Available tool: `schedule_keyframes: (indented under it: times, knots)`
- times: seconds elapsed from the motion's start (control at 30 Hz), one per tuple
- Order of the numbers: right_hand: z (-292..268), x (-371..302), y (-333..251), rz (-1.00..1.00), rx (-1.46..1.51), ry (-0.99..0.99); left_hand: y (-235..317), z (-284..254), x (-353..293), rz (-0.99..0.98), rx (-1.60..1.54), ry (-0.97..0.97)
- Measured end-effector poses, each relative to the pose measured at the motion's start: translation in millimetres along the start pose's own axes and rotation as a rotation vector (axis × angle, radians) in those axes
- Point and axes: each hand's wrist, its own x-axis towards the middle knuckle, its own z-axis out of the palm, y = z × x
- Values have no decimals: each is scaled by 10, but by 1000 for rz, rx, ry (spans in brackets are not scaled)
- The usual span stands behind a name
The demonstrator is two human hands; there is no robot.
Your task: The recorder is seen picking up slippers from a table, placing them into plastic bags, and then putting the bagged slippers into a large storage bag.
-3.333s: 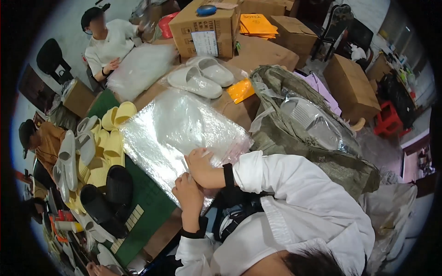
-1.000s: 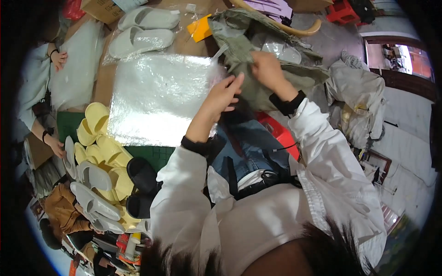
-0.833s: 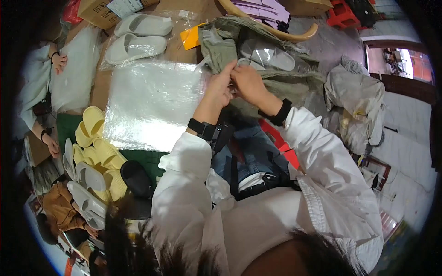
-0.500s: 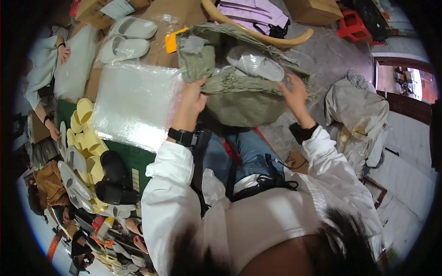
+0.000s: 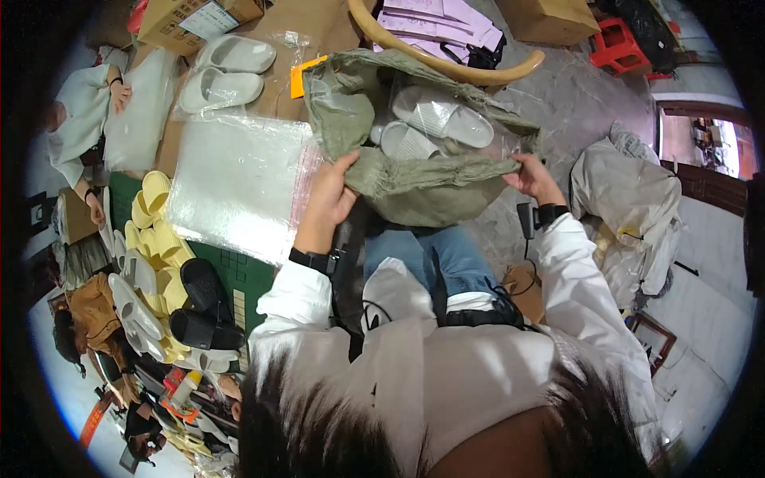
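Observation:
A green woven sack (image 5: 430, 191) hangs in front of me with its mouth spread wide. My left hand (image 5: 331, 191) grips the near left part of its rim, fingers closed on the cloth. At the right corner of the rim, my right hand (image 5: 535, 178) pinches the sack's edge. Inside lie light grey slippers (image 5: 446, 118), at least partly in clear plastic; how deep the pile goes is hidden. Beside my left hand, a stack of clear plastic bags (image 5: 239, 179) lies on the table.
Grey slides (image 5: 227, 80) lie on cardboard at the far left. Yellow slippers (image 5: 155, 231) and black slippers (image 5: 207, 307) crowd the left. Beyond the sack curves a wooden chair rail (image 5: 446, 64). A stuffed pale sack (image 5: 625, 199) stands right; a co-worker's hand (image 5: 119, 95) is far left.
My right hand has moved right and closed on the sack's rim, after hovering open near the slippers. The mouth is wider and more of the slippers shows.

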Motion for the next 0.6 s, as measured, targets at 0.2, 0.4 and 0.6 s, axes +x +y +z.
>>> schedule_keyframes:
  times: [0.2, 0.4, 0.6]
  knots:
    - [532, -797, -610, -146, -220, -141, -379, 551, 126, 31, 73, -33]
    - [949, -377, -26, -49, -511, -425, -1059, 1169, 381, 156, 299, 14]
    - [474, 26, 82, -131, -1188, -849, -1841, 1300, 219, 290, 7, 249]
